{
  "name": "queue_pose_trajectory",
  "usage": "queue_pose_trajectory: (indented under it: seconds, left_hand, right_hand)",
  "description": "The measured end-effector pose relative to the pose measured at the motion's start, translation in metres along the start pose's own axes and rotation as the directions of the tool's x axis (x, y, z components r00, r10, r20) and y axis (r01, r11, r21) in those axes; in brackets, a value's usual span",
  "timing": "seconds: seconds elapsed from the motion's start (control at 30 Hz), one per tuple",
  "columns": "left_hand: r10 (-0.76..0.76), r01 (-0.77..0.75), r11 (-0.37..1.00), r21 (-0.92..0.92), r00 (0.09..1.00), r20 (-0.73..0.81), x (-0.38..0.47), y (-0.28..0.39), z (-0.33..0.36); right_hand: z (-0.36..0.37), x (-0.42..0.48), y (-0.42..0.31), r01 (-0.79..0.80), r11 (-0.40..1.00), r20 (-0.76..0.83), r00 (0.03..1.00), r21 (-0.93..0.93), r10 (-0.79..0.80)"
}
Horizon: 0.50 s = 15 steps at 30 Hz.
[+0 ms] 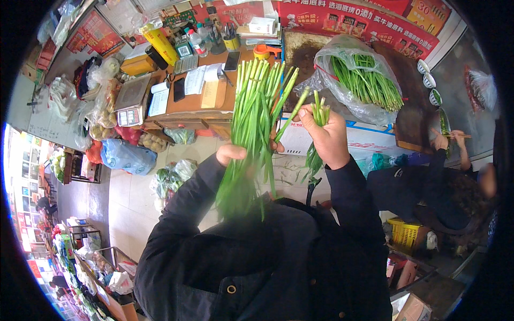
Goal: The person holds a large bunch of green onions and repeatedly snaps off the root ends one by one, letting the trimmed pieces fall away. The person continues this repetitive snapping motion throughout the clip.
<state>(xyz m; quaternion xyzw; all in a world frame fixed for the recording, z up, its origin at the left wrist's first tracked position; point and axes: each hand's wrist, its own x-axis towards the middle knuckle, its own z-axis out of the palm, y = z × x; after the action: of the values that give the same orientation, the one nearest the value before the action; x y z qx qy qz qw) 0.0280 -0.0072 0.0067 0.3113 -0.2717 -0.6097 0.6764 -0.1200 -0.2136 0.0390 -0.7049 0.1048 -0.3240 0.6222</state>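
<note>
My left hand point(233, 154) is wrapped around a large bundle of long green leafy stalks point(255, 100), with the pale cut ends upward. The leaves hang towards my dark jacket and blur at the bottom. My right hand point(331, 138) grips a smaller bunch of stalks point(320, 114), whose leaves droop below the palm. Between its thumb and forefinger is a single stalk point(295, 110), slanting down to the left beside the large bundle. Beyond my right hand, an open clear plastic bag point(341, 90) lies on its side, with many more green stalks point(365, 80) inside.
Ahead stands a wooden desk point(217, 104) with phones, papers, bottles and a scale point(132, 104). On the right, another person point(421, 188) holds chopsticks near small bowls point(429, 80). Bagged vegetables point(172, 178) lie on the tiled floor at left; a yellow crate point(403, 234) stands behind on the right.
</note>
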Motion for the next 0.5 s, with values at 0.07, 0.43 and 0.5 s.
queue_pose_trajectory:
  seconds: [0.07, 0.43, 0.5]
  left_hand:
    - [0.02, -0.019, 1.0, 0.017, 1.0, -0.009, 0.0, 0.0, 0.002]
    - [-0.083, 0.084, 0.992, 0.097, 0.996, -0.02, 0.004, 0.008, 0.015]
    - [-0.067, 0.067, 0.992, 0.109, 0.998, -0.006, 0.005, 0.009, 0.017]
  right_hand:
    - [0.002, 0.0, -0.002, 0.023, 1.0, -0.042, 0.999, 0.005, -0.022]
    - [0.0, 0.001, -0.015, -0.103, 0.995, -0.096, 0.99, -0.018, 0.101]
    - [-0.002, 0.001, -0.014, -0.119, 0.993, -0.112, 0.987, -0.008, 0.117]
